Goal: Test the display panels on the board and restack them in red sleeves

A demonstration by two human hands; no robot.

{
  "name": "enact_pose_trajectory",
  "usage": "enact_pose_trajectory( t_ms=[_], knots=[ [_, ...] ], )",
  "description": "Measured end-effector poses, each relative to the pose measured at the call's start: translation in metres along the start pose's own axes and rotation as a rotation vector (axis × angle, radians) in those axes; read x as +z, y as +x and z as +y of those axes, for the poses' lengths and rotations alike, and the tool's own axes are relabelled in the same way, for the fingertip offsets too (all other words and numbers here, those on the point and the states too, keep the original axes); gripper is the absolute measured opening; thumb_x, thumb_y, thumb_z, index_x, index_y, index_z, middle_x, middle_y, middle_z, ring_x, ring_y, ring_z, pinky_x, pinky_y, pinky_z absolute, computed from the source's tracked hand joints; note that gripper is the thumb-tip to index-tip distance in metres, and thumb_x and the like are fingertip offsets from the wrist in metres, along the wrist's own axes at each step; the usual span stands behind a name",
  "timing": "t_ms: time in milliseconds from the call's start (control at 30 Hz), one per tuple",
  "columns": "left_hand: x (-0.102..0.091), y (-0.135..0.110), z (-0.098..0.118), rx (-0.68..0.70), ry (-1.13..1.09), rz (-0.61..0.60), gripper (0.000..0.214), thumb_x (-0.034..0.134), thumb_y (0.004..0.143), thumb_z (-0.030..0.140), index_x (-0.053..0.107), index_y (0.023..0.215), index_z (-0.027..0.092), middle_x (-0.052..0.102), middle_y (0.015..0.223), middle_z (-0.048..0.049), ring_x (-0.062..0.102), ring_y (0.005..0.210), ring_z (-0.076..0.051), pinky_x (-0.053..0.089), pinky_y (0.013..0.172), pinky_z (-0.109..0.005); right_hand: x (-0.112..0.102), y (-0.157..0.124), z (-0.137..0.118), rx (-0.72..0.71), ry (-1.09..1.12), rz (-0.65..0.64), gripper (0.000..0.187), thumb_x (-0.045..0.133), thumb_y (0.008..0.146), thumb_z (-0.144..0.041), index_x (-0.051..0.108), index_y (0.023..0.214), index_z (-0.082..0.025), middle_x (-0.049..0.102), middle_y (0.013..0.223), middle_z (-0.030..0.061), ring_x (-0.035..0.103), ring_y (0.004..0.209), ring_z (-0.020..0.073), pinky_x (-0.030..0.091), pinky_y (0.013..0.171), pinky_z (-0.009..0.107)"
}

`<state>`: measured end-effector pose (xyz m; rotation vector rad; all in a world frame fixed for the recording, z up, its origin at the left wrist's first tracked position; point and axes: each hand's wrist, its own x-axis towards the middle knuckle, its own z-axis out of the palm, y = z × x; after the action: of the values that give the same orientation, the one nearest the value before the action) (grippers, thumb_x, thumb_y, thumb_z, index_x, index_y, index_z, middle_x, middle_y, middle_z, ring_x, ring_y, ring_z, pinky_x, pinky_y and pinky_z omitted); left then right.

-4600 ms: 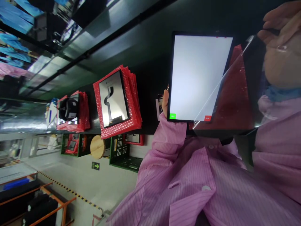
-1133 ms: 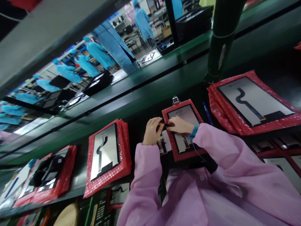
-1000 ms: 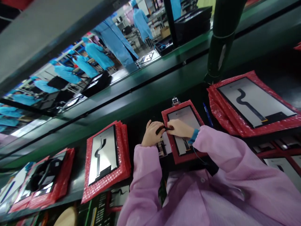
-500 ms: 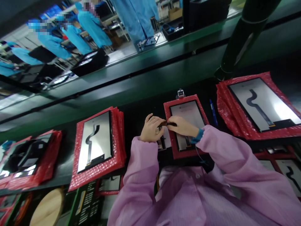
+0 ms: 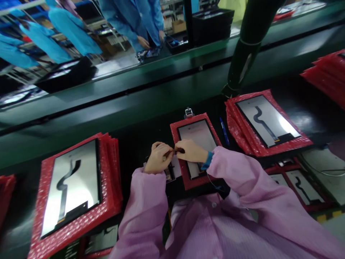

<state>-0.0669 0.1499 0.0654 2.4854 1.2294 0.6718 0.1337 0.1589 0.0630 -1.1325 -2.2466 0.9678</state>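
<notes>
Table [image 5: 147, 127]: a display panel [image 5: 199, 132] lies on a red wrapping sheet [image 5: 192, 184] toward the near edge. Its long axis runs from far edge to near edge, near end skewed right. The right hand [image 5: 192, 151] is nearer, over the panel; the left hand [image 5: 157, 159] stands off its left side. Both hands are narrowed, fingertips pinching a small dark strip [image 5: 175, 151], ends hidden.
</notes>
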Motion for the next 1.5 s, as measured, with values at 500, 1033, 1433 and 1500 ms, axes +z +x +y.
enact_pose_trajectory(
  t_ms=[500,1033,1433,1500],
  knots=[
    [0.002,0.000,0.001,0.014,0.019,0.024,0.021,0.049,0.091,0.024,0.062,0.074,0.021,0.068,0.071,-0.0001,0.062,0.072,-0.018,0.041,0.100,-0.047,-0.003,-0.001,0.002,0.002,0.002,-0.071,0.008,0.058,0.096,-0.018,0.061,0.088,-0.017,0.068,0.095,0.0048,0.057,0.095,0.0179,0.035,0.088,0.031],
    [0.054,-0.045,0.093,-0.240,0.047,0.434,0.074,0.062,0.097,0.042,0.029,0.160,0.025,0.022,0.166,-0.0202,0.020,0.158,-0.037,0.023,0.126,-0.062,-0.094,0.003,0.089,0.415,-0.197,0.543,0.031,0.047,0.098,-0.018,0.063,0.123,-0.010,0.055,0.128,0.0233,0.044,0.127,0.0361,0.040,0.106,0.056],
    [0.095,-0.065,0.110,-0.314,-0.028,0.226,0.079,0.061,0.097,0.049,0.024,0.162,0.023,0.010,0.171,-0.0249,0.004,0.162,-0.040,0.020,0.126,-0.067,-0.096,0.018,0.090,0.430,-0.095,0.511,0.025,0.033,0.098,-0.005,0.054,0.103,-0.018,0.058,0.099,0.0083,0.055,0.098,0.0212,0.045,0.095,0.039],
    [0.094,-0.065,0.111,-0.338,-0.048,0.220,0.082,0.063,0.096,0.048,0.021,0.163,0.024,0.007,0.171,-0.0247,0.002,0.162,-0.040,0.020,0.126,-0.067,-0.096,0.016,0.088,0.354,0.080,0.554,0.016,0.036,0.102,-0.014,0.051,0.104,-0.020,0.057,0.094,0.0038,0.055,0.091,0.0171,0.046,0.092,0.035]
  ],
)
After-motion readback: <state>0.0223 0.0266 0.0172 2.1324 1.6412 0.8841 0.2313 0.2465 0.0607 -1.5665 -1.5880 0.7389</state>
